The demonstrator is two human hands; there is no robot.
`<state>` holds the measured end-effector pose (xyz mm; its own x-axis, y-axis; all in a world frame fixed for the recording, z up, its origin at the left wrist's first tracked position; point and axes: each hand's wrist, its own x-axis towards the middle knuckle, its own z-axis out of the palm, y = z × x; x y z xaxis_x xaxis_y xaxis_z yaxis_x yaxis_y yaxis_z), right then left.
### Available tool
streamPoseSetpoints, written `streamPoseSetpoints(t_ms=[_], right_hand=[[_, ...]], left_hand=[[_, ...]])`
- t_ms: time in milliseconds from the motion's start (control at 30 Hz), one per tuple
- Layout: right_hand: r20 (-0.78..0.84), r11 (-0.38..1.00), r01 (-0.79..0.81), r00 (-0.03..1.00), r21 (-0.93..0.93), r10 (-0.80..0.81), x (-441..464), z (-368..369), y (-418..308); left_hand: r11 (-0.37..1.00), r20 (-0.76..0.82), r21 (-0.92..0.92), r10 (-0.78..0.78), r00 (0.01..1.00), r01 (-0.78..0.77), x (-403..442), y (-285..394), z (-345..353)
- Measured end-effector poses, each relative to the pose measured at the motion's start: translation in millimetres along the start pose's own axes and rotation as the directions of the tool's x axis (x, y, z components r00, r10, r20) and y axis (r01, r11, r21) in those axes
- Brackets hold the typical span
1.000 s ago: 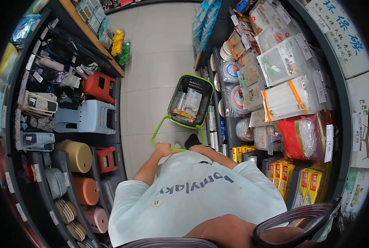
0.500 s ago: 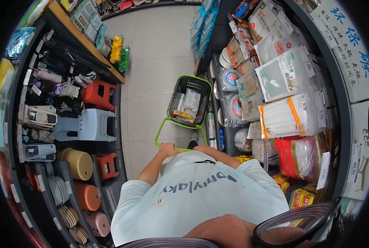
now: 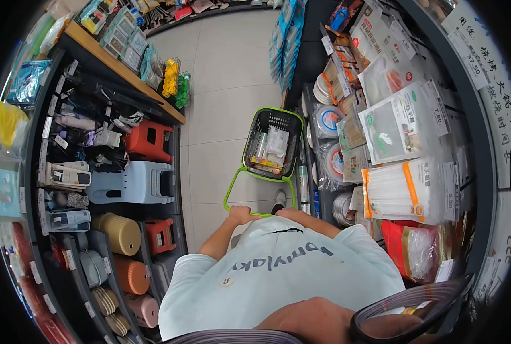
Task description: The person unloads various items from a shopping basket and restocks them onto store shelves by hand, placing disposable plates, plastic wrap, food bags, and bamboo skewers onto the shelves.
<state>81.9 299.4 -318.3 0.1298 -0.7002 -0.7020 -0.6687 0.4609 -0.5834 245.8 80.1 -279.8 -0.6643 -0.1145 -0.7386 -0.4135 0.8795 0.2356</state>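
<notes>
A black shopping basket (image 3: 270,173) with a green rim is on the floor ahead of me, with several packaged goods (image 3: 275,146) inside. Its long green handle (image 3: 229,192) reaches back toward my body. My left hand (image 3: 241,215) is closed around the crossbar of that handle. At the bar's right end is my right hand (image 3: 288,212), its fingers curled over the handle and partly hidden by my pale shirt.
Shelves on the left hold a red stool (image 3: 148,140), a pale blue stool (image 3: 134,182) and a yellow stool (image 3: 118,234). To the right hang disposable gloves (image 3: 392,123) and straws (image 3: 396,194). The tiled aisle (image 3: 215,114) runs ahead; a wire basket (image 3: 182,90) juts in.
I have moved a little forward: shelf goods on both sides slide down the view. The basket stays ahead, both hands still on its handle. More of my shoe shows beneath it.
</notes>
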Motion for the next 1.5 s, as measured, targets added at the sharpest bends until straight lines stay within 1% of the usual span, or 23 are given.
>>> streamPoseSetpoints(t_ms=[100, 200, 267, 300, 367, 500, 600, 667, 800, 867, 900, 967, 1000, 1067, 1100, 1167, 1200, 1267, 1300, 1367, 1400, 1467, 1500], right_hand=[[-0.004, 1.0, 0.02, 1.0, -0.008, -0.02, 2, 1, 12], [-0.015, 0.997, 0.066, 0.998, 0.042, -0.065, -10, -10, 14], [-0.011, 0.998, 0.043, 0.999, 0.054, -0.043, -9, -10, 21], [-0.014, 0.997, 0.045, 0.999, 0.056, -0.044, -8, -11, 24], [0.004, 0.999, 0.026, 1.0, 0.034, -0.026, -8, -12, 29], [-0.001, 1.0, 0.019, 1.0, 0.02, -0.019, -8, -15, 42], [0.028, 0.999, 0.027, 0.999, -0.02, -0.026, -13, -24, 45], [0.033, 0.998, 0.013, 0.999, 0.057, -0.015, -21, -30, 44], [0.006, 1.0, 0.022, 1.0, 0.018, -0.022, -36, -44, 39], [-0.025, 0.994, -0.037, 0.999, 0.101, 0.04, -43, -48, 34], [-0.021, 0.994, -0.039, 0.999, 0.102, 0.041, -41, -46, 37], [-0.038, 0.999, 0.001, 0.999, 0.043, 0.0, -33, -45, 43], [-0.037, 0.999, -0.001, 0.999, 0.046, 0.003, -28, -42, 48], [-0.113, 0.997, 0.032, 0.993, 0.063, -0.025, -20, -36, 58], [-0.115, 0.997, 0.029, 0.993, 0.07, -0.021, -21, -40, 56], [-0.084, 0.985, -0.033, 0.995, 0.172, 0.048, -26, -55, 47], [-0.089, 0.983, -0.036, 0.995, 0.181, 0.053, -27, -60, 45], [-0.147, 0.997, 0.003, 0.989, 0.081, 0.009, -30, -72, 42], [-0.151, 0.996, 0.0, 0.988, 0.085, 0.013, -26, -74, 43], [-0.258, 0.997, -0.071, 0.964, 0.006, 0.071, -15, -74, 47], [-0.256, 0.997, -0.072, 0.964, 0.007, 0.071, -12, -76, 48], [-0.394, 0.983, -0.101, 0.906, 0.154, 0.155, -6, -80, 50], [-0.391, 0.982, -0.1, 0.907, 0.163, 0.157, -4, -81, 48]], left_hand=[[1.0, -0.004, 0.005, -0.016, 1.0, 0.016, 6, 6, 2], [1.0, -0.003, 0.005, -0.022, 1.0, 0.022, 12, 11, -3], [0.999, 0.047, -0.024, -0.037, 0.998, 0.038, 16, 14, -6], [0.999, 0.047, -0.02, -0.037, 0.998, 0.038, 20, 16, -8], [0.998, 0.116, -0.033, -0.045, 0.992, 0.049, 26, 19, -11], [0.998, 0.106, -0.043, -0.047, 0.993, 0.052, 33, 29, -14], [0.997, 0.08, -0.052, -0.058, 0.995, 0.062, 39, 36, -10], [0.994, 0.112, -0.065, -0.076, 0.991, 0.083, 41, 41, -9], [0.994, 0.099, -0.064, -0.084, 0.992, 0.09, 41, 52, -12], [0.994, 0.074, -0.065, -0.088, 0.993, 0.093, 41, 55, -16], [0.993, 0.078, -0.068, -0.087, 0.993, 0.092, 40, 56, -18], [0.994, 0.066, -0.073, -0.083, 0.994, 0.087, 41, 57, -25], [0.994, 0.069, -0.072, -0.08, 0.994, 0.085, 43, 56, -26], [0.994, 0.086, -0.066, -0.076, 0.993, 0.082, 48, 54, -30], [0.995, 0.089, -0.061, -0.072, 0.993, 0.077, 52, 52, -30], [0.993, 0.069, -0.084, -0.072, 0.995, 0.078, 59, 46, -30], [0.995, 0.073, -0.075, -0.066, 0.995, 0.072, 60, 43, -34], [0.995, 0.017, -0.088, -0.044, 0.999, 0.046, 65, 38, -42], [0.996, 0.018, -0.084, -0.039, 0.999, 0.041, 64, 38, -53], [0.994, 0.04, -0.1, -0.029, 0.999, 0.032, 61, 43, -82], [0.994, 0.041, -0.101, -0.028, 0.999, 0.032, 65, 43, -89], [0.992, 0.099, -0.122, -0.011, 0.995, 0.023, 72, 41, -99], [0.993, 0.107, -0.118, -0.012, 0.994, 0.025, 74, 39, -98]])
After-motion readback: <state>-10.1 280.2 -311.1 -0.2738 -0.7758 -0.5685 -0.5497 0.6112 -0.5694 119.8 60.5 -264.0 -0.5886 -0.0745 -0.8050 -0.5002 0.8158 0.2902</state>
